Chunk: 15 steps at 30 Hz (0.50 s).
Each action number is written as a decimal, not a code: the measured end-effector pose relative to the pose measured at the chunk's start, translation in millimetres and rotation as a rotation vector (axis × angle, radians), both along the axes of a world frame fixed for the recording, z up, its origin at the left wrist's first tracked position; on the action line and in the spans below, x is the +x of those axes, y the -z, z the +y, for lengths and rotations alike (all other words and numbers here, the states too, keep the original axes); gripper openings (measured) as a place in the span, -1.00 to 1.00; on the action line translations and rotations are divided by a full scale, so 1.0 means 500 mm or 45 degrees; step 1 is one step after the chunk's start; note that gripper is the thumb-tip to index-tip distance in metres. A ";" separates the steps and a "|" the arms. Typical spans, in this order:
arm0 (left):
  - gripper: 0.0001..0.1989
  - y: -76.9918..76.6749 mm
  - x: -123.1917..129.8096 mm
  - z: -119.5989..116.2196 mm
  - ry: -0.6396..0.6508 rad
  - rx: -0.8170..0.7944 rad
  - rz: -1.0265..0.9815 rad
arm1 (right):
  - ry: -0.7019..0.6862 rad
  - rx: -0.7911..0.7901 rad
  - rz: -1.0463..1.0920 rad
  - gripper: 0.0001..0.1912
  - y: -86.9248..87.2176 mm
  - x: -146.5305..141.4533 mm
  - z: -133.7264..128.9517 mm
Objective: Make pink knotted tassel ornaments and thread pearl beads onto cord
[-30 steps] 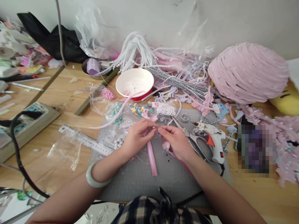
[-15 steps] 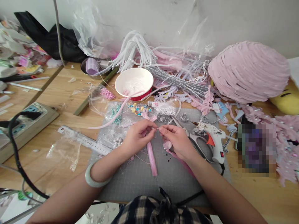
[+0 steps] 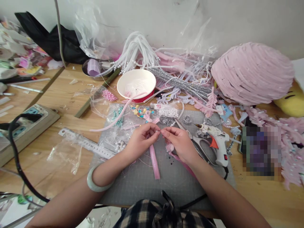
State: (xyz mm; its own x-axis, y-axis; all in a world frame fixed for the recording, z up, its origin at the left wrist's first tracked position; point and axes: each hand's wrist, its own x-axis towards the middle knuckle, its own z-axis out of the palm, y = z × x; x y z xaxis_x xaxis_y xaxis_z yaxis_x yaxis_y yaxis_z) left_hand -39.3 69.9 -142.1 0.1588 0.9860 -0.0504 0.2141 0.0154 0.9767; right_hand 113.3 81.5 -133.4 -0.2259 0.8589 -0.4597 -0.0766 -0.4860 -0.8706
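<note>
Strip (image 3: 155, 162) points lengthwise from near left hand (image 3: 143, 138) toward plaid garment (image 3: 143, 215).

Left hand (image 3: 142, 136): pinched | right hand (image 3: 179, 141): pinched, beside left | forearms (image 3: 215, 182): angled inward

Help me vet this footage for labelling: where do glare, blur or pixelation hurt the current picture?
Head view: highlights glint on the clear plastic by the ruler; head view: a pixelated block masks detail at right; head view: the tiny piece pinched by the left hand and right hand is too small to identify.
</note>
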 end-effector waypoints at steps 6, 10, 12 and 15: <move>-0.94 -0.005 -0.001 0.000 -0.034 0.033 0.071 | -0.037 -0.001 -0.070 -0.75 -0.001 -0.002 -0.003; -0.93 -0.007 -0.004 -0.001 -0.060 0.030 0.088 | -0.053 0.005 -0.096 -0.74 -0.005 -0.002 -0.003; -0.93 -0.007 -0.004 0.000 -0.061 0.016 0.075 | -0.061 0.017 -0.102 -0.75 -0.005 -0.002 -0.003; -0.92 -0.008 -0.002 0.000 -0.058 -0.006 0.044 | -0.068 0.028 -0.102 -0.75 -0.002 -0.002 -0.003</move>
State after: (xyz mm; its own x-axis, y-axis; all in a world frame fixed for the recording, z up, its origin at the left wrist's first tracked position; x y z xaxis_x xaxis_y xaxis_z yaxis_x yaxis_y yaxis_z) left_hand -40.4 69.8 -138.2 0.1116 0.9919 -0.0599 0.2467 0.0308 0.9686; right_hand 112.5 79.8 -132.1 -0.2349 0.8566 -0.4594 0.0191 -0.4685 -0.8833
